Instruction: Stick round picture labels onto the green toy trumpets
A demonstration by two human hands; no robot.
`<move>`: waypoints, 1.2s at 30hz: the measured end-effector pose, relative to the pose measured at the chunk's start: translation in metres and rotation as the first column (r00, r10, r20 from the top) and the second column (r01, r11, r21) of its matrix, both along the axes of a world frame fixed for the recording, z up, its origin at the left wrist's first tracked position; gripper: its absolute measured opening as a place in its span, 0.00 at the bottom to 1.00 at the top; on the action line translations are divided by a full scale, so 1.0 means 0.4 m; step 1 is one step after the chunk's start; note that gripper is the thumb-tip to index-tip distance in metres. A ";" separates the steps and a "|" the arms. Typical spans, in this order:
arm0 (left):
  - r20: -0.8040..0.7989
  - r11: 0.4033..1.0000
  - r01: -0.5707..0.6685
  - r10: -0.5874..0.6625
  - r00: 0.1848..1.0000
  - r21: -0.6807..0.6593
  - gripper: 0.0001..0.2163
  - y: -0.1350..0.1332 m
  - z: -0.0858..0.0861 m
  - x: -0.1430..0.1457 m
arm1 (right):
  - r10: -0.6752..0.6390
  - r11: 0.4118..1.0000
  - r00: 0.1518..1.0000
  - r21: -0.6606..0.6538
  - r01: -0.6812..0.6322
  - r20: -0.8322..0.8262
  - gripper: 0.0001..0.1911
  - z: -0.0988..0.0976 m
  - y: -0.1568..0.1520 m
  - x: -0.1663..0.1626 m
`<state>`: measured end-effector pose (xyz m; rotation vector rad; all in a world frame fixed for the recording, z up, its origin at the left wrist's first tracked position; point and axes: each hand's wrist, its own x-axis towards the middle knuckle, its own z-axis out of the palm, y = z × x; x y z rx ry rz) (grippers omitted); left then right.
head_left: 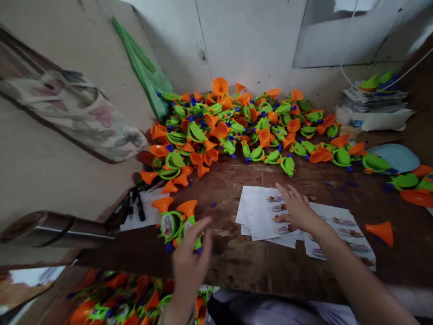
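Note:
My left hand (190,259) is at the near edge of a brown wooden table (237,257), its fingers wrapped round a green and orange toy horn (188,222). A second toy horn (167,220) with a sticker on its side lies just left of it. My right hand (295,206) lies flat with fingers spread on a stack of white sticker sheets (260,212). More sticker sheets (345,239) lie under my right forearm.
A big heap of green, orange and blue toy horns (243,126) fills the back of the table against the wall. A loose orange cone (381,231) lies at the right. Paper stacks (372,106) and a blue plate (397,155) sit far right. A bin of horns (125,298) is below left.

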<state>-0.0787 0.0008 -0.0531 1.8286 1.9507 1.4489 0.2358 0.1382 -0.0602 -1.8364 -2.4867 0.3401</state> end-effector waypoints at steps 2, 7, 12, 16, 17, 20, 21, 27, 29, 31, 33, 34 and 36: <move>-0.115 0.925 0.331 -0.355 0.928 -0.183 0.15 0.062 0.009 0.098 | 0.029 0.999 1.000 0.020 -0.029 0.004 0.54 -0.014 0.008 -0.003; -0.173 0.807 0.507 -0.570 0.803 -0.303 0.25 0.244 0.017 0.287 | 0.074 0.980 0.996 0.189 -0.065 -0.040 0.45 -0.050 -0.012 0.001; -0.109 0.722 0.581 -0.657 0.746 -0.376 0.32 0.343 -0.001 0.340 | 0.150 0.930 0.973 0.360 -0.079 -0.174 0.36 -0.089 -0.042 0.016; -0.020 0.703 0.614 -0.663 0.748 -0.358 0.33 0.359 -0.006 0.337 | 0.214 0.895 0.924 0.443 -0.055 -0.318 0.36 -0.104 -0.044 0.018; 0.007 0.696 0.627 -0.667 0.745 -0.349 0.32 0.362 -0.006 0.335 | 0.224 0.890 0.909 0.454 -0.043 -0.351 0.36 -0.103 -0.043 0.016; 0.109 0.671 0.667 -0.674 0.731 -0.322 0.32 0.370 -0.001 0.329 | 0.240 0.889 0.861 0.459 -0.008 -0.449 0.33 -0.089 -0.040 0.013; 0.150 0.666 0.677 -0.670 0.728 -0.312 0.31 0.372 0.003 0.326 | 0.241 0.891 0.843 0.454 0.005 -0.482 0.31 -0.081 -0.040 0.011; 0.388 0.655 0.718 -0.614 0.687 -0.236 0.32 0.353 0.074 0.281 | 0.232 0.913 0.701 0.399 0.081 -0.675 0.27 -0.002 -0.065 -0.004; 0.434 0.655 0.721 -0.595 0.676 -0.225 0.31 0.334 0.110 0.265 | 0.234 0.916 0.660 0.390 0.098 -0.714 0.19 0.029 -0.083 -0.016; 0.471 0.649 0.725 -0.578 0.666 -0.229 0.29 0.312 0.146 0.255 | 0.241 0.912 0.638 0.396 0.110 -0.731 0.09 0.060 -0.103 -0.029; 0.504 0.641 0.730 -0.561 0.656 -0.237 0.28 0.291 0.177 0.251 | 0.248 0.908 0.633 0.405 0.113 -0.733 0.03 0.089 -0.123 -0.040; 0.518 0.637 0.732 -0.553 0.652 -0.242 0.27 0.281 0.191 0.251 | 0.250 0.908 0.632 0.405 0.111 -0.734 0.04 0.102 -0.132 -0.044; 0.535 0.633 0.733 -0.541 0.649 -0.249 0.26 0.264 0.215 0.251 | 0.255 0.912 0.630 0.400 0.096 -0.733 0.07 0.125 -0.147 -0.049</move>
